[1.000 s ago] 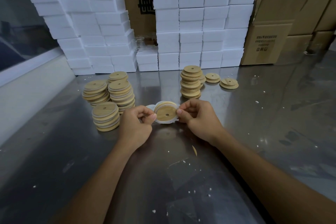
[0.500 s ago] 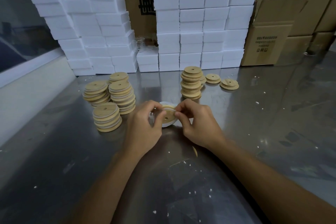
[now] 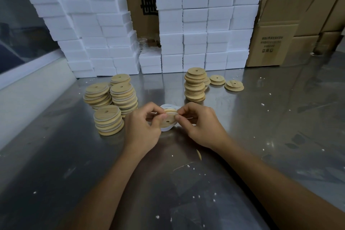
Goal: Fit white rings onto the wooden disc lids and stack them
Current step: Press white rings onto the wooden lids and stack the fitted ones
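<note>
As fingers (image 3: 162,116) pinch: curled hands (image 3: 143,129).

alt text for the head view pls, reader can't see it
Both hands, left hand and right hand, pinch a wooden disc lid with a white ring around it, above a steel table. Stacks of ringed lids stand to the left, plain lids behind, white foam blocks beyond.

Steel table (image 3: 261,136) with lid stacks (image 3: 195,85), foam blocks (image 3: 194,43), cardboard boxes (image 3: 270,43).
</note>
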`<state>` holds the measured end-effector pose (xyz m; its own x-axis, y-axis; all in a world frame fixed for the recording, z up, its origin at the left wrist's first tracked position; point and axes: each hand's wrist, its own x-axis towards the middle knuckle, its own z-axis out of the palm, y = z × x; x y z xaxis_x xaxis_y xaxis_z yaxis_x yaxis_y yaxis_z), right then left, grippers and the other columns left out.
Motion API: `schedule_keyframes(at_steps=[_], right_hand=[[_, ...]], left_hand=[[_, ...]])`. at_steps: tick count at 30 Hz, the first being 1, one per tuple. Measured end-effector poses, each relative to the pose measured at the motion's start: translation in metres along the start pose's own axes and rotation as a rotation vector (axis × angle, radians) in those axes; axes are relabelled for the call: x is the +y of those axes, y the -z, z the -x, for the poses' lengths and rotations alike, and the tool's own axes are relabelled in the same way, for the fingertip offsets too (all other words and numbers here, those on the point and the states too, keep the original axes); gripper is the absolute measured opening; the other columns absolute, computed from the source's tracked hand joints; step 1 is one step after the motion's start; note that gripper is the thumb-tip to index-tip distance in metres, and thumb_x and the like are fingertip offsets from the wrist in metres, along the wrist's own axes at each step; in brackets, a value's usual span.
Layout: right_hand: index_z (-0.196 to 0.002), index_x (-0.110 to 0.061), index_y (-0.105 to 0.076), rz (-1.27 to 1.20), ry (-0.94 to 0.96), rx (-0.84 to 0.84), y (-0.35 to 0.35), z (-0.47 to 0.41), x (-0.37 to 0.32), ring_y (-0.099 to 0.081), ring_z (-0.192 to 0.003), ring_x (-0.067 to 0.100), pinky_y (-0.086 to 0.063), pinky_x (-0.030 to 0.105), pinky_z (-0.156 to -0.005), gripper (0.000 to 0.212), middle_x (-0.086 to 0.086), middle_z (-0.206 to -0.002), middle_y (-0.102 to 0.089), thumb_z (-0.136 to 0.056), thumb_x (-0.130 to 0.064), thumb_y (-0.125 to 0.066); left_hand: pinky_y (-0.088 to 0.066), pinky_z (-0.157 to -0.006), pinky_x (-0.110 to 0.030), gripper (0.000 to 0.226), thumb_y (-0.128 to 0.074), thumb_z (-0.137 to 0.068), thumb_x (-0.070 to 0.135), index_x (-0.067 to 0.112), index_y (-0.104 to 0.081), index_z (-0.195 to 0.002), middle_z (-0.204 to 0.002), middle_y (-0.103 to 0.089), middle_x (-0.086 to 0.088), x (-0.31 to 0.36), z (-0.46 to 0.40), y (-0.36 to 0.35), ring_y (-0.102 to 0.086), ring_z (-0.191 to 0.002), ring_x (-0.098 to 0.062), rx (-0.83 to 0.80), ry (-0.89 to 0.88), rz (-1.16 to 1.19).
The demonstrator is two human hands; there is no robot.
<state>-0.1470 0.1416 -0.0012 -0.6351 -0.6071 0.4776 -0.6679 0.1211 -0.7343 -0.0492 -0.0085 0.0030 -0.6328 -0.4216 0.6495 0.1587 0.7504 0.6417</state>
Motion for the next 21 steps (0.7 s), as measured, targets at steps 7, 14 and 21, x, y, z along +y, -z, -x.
schedule_keyframes(at_steps=[7,14,21], right_hand=[[-0.085,-0.022,-0.066,-0.078,-0.084,0.011,-0.001,-0.001,0.001,-0.072,-0.079,0.006,-0.058,0.019,-0.073,0.013,-0.006,-0.085,-0.074,-0.087,-0.015,-0.076],[-0.079,-0.013,-0.072,-0.391,-0.251,-0.015,0.006,-0.004,0.001,-0.073,-0.072,0.015,-0.06,0.024,-0.073,0.013,0.005,-0.079,-0.076,-0.082,-0.001,-0.077],[-0.084,0.0,-0.075,-0.518,-0.399,-0.067,0.013,-0.006,0.0,-0.07,-0.081,0.029,-0.061,0.038,-0.085,0.003,0.026,-0.09,-0.074,-0.082,0.001,-0.076]], left_hand=[[-0.056,-0.065,-0.02,0.034,-0.075,-0.081,0.004,0.035,-0.064,-0.071,-0.074,-0.071,0.013,0.001,0.0,0.0,-0.069,-0.069,-0.003,0.025,0.105,0.12],[-0.057,-0.063,-0.018,0.03,-0.074,-0.082,0.002,0.03,-0.065,-0.071,-0.074,-0.071,0.019,0.0,0.0,-0.002,-0.07,-0.068,-0.002,0.017,0.192,0.198],[-0.053,-0.067,-0.014,0.029,-0.073,-0.082,0.0,0.027,-0.067,-0.072,-0.074,-0.072,0.019,-0.002,-0.001,-0.001,-0.07,-0.072,-0.001,0.003,0.238,0.266]])
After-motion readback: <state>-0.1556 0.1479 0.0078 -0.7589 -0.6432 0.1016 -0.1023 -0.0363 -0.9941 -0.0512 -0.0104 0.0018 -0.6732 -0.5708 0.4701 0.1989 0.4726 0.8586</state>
